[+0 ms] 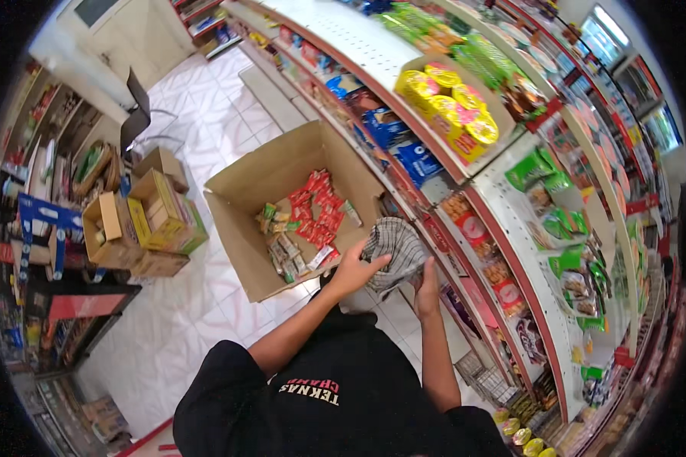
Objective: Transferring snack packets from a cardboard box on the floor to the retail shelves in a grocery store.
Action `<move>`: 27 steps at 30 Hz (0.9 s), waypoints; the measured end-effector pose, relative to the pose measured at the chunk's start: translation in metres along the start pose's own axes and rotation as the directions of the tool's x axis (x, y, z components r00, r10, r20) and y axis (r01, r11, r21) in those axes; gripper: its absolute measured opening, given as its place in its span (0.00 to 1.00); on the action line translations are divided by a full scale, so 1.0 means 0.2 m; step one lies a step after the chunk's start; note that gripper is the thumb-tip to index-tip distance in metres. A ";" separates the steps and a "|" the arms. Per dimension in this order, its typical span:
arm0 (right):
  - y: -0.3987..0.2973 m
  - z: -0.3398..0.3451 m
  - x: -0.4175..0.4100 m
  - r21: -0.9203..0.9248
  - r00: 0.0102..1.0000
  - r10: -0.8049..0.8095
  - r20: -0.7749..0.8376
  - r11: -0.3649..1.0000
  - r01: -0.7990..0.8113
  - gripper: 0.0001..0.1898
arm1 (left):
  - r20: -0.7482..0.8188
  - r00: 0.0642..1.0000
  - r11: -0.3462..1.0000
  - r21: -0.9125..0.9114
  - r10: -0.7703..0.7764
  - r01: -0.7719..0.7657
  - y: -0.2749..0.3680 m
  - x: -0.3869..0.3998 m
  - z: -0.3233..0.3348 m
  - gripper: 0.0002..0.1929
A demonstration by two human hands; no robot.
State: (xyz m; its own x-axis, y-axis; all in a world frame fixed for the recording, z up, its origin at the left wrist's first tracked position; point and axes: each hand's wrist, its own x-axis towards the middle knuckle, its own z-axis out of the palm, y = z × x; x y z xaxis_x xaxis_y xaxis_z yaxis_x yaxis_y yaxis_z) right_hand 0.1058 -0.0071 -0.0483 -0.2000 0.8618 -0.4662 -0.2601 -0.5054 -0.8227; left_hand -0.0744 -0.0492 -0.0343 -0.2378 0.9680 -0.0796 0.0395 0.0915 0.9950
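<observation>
Between my two hands is a crumpled grey checked cloth (397, 251), bunched into a rounded shape. My left hand (354, 273) grips its near left side, thumb lying across the fabric. The fingers of my right hand (427, 288) are partly hidden behind the cloth's right side. Just left of the cloth stands a large open cardboard box (246, 240). Inside it lie many small red packets (320, 208), along with green and yellow packets (277, 220) and several pale sachets (286, 257).
Store shelving (494, 245) with red edges runs close along my right, holding snack bags and a carton of yellow cups (451, 108). Smaller cardboard boxes (157, 208) are stacked on the tiled floor (206, 320) at left, near a dark chair (136, 114). A wire basket (486, 380) is low at right.
</observation>
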 end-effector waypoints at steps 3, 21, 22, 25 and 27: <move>-0.05 0.15 0.08 -0.507 0.961 0.075 0.268 0.859 0.075 0.23 | 0.002 0.997 0.980 -0.184 -0.084 0.082 -0.07 0.03 -0.15 0.21; 0.20 0.72 0.49 -0.529 1.000 0.017 0.011 0.849 -0.009 0.18 | 0.149 0.836 0.747 -0.387 -0.528 0.541 -0.90 0.59 -0.71 0.19; 0.21 0.71 0.49 -0.616 0.998 -0.021 0.058 0.786 0.052 0.18 | 0.086 0.845 0.751 -0.418 -0.527 0.511 -1.01 0.63 -0.68 0.18; 0.22 0.71 0.47 -0.780 0.996 -0.025 0.081 0.621 0.079 0.20 | -0.078 0.733 0.736 -0.137 -0.675 0.663 -1.31 0.71 -0.60 0.15; 0.22 0.73 0.46 -0.809 0.999 -0.015 0.037 0.587 0.039 0.15 | -0.163 0.807 0.808 0.074 -0.568 0.584 -1.48 0.77 -0.56 0.14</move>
State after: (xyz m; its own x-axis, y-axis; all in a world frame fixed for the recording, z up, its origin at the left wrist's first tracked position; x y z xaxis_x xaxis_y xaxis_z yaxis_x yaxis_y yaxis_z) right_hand -0.0624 0.0437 -0.0799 -0.2310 0.8673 -0.4410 0.6036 -0.2277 -0.7640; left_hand -0.2307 0.0464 -0.3346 -0.3728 0.6910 -0.6194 -0.0348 0.6566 0.7534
